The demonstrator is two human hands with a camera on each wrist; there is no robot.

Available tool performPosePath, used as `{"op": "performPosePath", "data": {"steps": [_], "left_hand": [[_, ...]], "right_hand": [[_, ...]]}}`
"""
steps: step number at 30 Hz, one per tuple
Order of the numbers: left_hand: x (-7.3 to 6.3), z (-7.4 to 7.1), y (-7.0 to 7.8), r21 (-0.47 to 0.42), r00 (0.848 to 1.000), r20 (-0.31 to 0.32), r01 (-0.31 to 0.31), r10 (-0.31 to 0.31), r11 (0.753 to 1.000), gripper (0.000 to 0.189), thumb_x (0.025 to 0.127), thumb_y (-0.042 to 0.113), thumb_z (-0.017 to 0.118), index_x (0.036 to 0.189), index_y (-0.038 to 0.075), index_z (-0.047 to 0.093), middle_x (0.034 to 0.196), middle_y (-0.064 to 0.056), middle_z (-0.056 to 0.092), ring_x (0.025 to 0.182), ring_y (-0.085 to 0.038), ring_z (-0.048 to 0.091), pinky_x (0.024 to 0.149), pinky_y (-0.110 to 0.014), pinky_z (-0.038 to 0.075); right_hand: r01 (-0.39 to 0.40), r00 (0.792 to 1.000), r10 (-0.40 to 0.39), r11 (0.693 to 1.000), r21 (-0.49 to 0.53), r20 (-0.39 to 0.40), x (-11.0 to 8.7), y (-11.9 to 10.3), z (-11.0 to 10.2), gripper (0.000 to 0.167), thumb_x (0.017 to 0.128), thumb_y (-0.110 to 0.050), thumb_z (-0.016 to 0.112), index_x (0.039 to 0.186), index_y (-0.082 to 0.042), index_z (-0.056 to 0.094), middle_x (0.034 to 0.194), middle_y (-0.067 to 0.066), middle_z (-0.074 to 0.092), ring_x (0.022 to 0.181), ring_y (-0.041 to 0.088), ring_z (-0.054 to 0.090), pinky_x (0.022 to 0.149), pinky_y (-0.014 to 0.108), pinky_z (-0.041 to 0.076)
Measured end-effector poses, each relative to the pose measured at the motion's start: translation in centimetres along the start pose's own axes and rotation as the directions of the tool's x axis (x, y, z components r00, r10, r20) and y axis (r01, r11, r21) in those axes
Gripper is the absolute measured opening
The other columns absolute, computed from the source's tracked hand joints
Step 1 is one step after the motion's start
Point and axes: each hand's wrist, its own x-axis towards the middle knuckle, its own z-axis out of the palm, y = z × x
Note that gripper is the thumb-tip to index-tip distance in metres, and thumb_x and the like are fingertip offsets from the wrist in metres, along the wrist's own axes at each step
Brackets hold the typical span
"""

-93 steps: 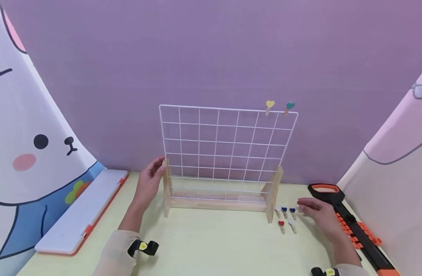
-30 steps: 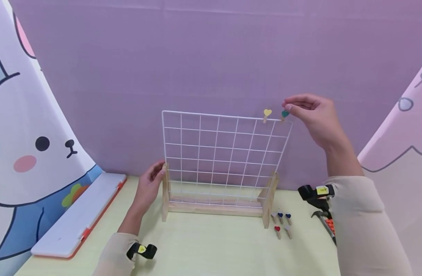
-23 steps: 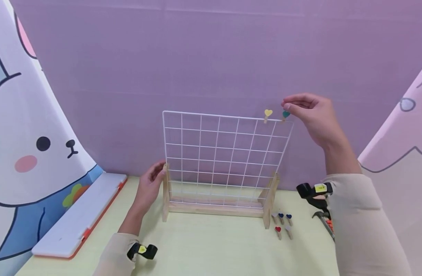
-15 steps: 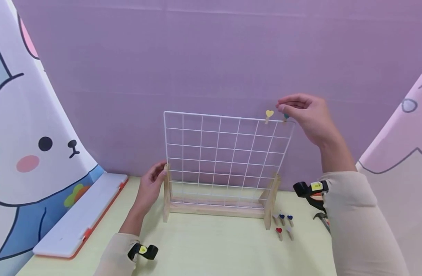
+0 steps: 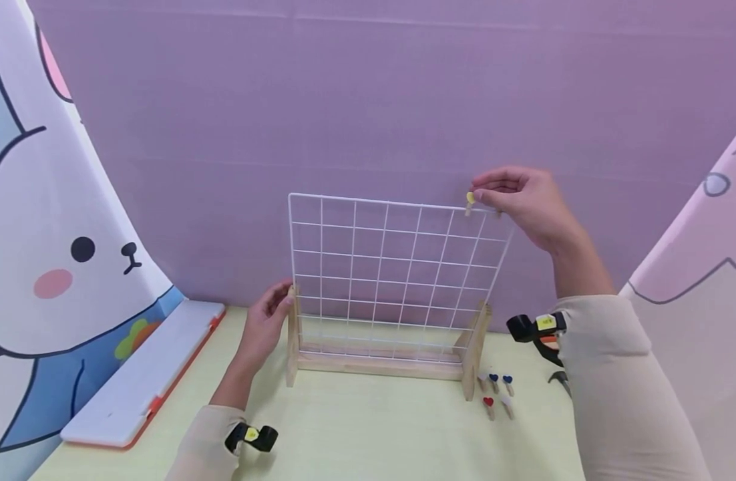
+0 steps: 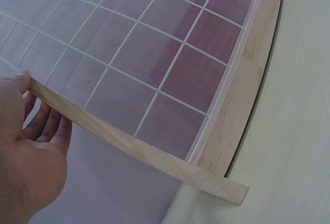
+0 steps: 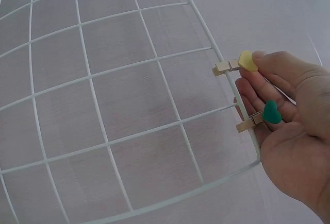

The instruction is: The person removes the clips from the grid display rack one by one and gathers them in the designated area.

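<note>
A white wire grid (image 5: 398, 260) stands upright in a wooden stand (image 5: 380, 366). In the head view, my left hand (image 5: 266, 324) grips the top of the stand's left upright; the left wrist view shows the thumb on the wooden upright (image 6: 129, 144) and the fingers behind it. At the grid's top right, my right hand (image 5: 527, 204) pinches a small yellow heart clothespin (image 7: 247, 61) clipped on the top wire. Beside it, a green heart clothespin (image 7: 271, 112) is clipped to the same wire, in front of the palm. In the head view the hand mostly hides the green one.
Several small heart clothespins lie right of the stand, among them a red one (image 5: 489, 403) and a blue one (image 5: 508, 381). A white case with an orange edge (image 5: 145, 374) lies at the left. A hammer (image 5: 560, 381) shows partly behind the right sleeve.
My right hand rose from beside the loose clothespins to the grid's top right corner, then shifted left from the green clothespin to the yellow one. My left hand stays on the stand.
</note>
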Motion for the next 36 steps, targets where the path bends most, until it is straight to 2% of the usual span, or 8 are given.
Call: {"op": "performPosePath", "data": {"steps": [8,13,22,26,31,36], "left_hand": [[0.07,-0.29,0.16,0.016,1.000,0.004,0.006,-0.006,1.000,0.046,0.108,0.025,0.055,0.149,0.005,0.050,0.144,-0.016,0.056,0.115,0.004,0.056,0.098,-0.006,0.048],[0.04,-0.27,0.14,0.010,1.000,-0.004,0.013,-0.013,1.000,0.046,0.108,0.025,0.055,0.149,0.005,0.050,0.143,-0.014,0.056,0.115,0.004,0.056,0.098,-0.005,0.048],[0.28,-0.07,0.03,-0.001,0.999,-0.009,-0.035,0.035,0.999,0.044,0.107,0.020,0.056,0.147,0.003,0.052,0.140,-0.014,0.058,0.113,0.004,0.058,0.098,-0.007,0.049],[0.29,-0.14,0.01,0.003,1.000,-0.006,-0.030,0.030,1.000,0.044,0.108,0.021,0.056,0.148,0.003,0.052,0.141,-0.016,0.057,0.114,0.004,0.057,0.098,-0.007,0.048],[0.20,-0.14,-0.06,-0.001,1.000,-0.004,-0.015,0.015,1.000,0.044,0.108,0.021,0.055,0.148,0.003,0.052,0.141,-0.017,0.057,0.114,0.003,0.057,0.098,-0.007,0.048],[0.23,-0.26,0.02,0.007,1.000,0.000,-0.011,0.011,1.000,0.045,0.108,0.024,0.056,0.148,0.005,0.052,0.141,-0.016,0.057,0.114,0.003,0.057,0.098,-0.007,0.048]], "right_hand": [[-0.022,0.999,0.026,0.983,-0.182,0.018,-0.04,-0.27,0.17,0.026,0.095,-0.019,0.076,0.118,-0.008,0.074,0.095,-0.017,0.076,0.092,0.006,0.070,0.079,0.020,0.055],[-0.042,0.999,0.040,0.984,-0.171,-0.012,-0.12,-0.28,0.46,0.021,0.095,-0.017,0.075,0.115,-0.010,0.076,0.091,-0.018,0.076,0.091,0.006,0.070,0.076,0.020,0.054],[-0.068,0.995,0.057,0.989,-0.133,-0.081,0.01,0.02,0.62,0.021,0.094,-0.020,0.078,0.113,-0.010,0.077,0.092,-0.016,0.077,0.085,0.005,0.067,0.071,0.021,0.053],[-0.068,0.994,0.059,0.994,-0.086,-0.096,0.15,0.12,0.65,0.017,0.093,-0.016,0.077,0.109,-0.011,0.079,0.088,-0.015,0.077,0.082,0.005,0.067,0.069,0.021,0.054],[-0.048,0.990,0.056,0.997,0.062,-0.131,0.20,0.14,0.44,0.012,0.092,-0.006,0.076,0.102,-0.010,0.080,0.086,-0.009,0.078,0.079,0.008,0.068,0.064,0.019,0.055],[-0.012,0.987,0.042,0.982,0.189,-0.156,-0.10,0.00,-0.22,0.015,0.089,-0.002,0.078,0.103,-0.007,0.080,0.089,-0.005,0.080,0.084,0.009,0.072,0.070,0.018,0.058]]}}
